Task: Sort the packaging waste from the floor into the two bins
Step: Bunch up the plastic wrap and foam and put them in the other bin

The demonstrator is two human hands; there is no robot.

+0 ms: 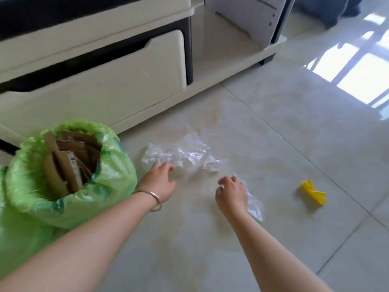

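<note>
Crumpled plastic wrap [179,153] is lying on the floor just beyond your left hand [159,182], stretching rightward; its loosely spread fingers are touching it; your right hand [231,193] is pinching a smaller plastic piece [254,207].

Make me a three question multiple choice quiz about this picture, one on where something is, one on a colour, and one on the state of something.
1. Where does the yellow plastic piece lie?
A. inside the bin
B. on the floor tiles, to the right of the right hand
C. on the cabinet shelf

2. What colour is the bag lining the bin?
A. green
B. black
C. blue

3. What is the right hand doing?
A. resting flat and empty on the floor
B. pulling a drawer open
C. gripping a small clear plastic wrapper

Answers:
1. B, it sits alone on bare floor beyond that hand.
2. A, green plastic folds over the rim around the cardboard.
3. C, its fingers curl round the small clear plastic wrapper.
</note>
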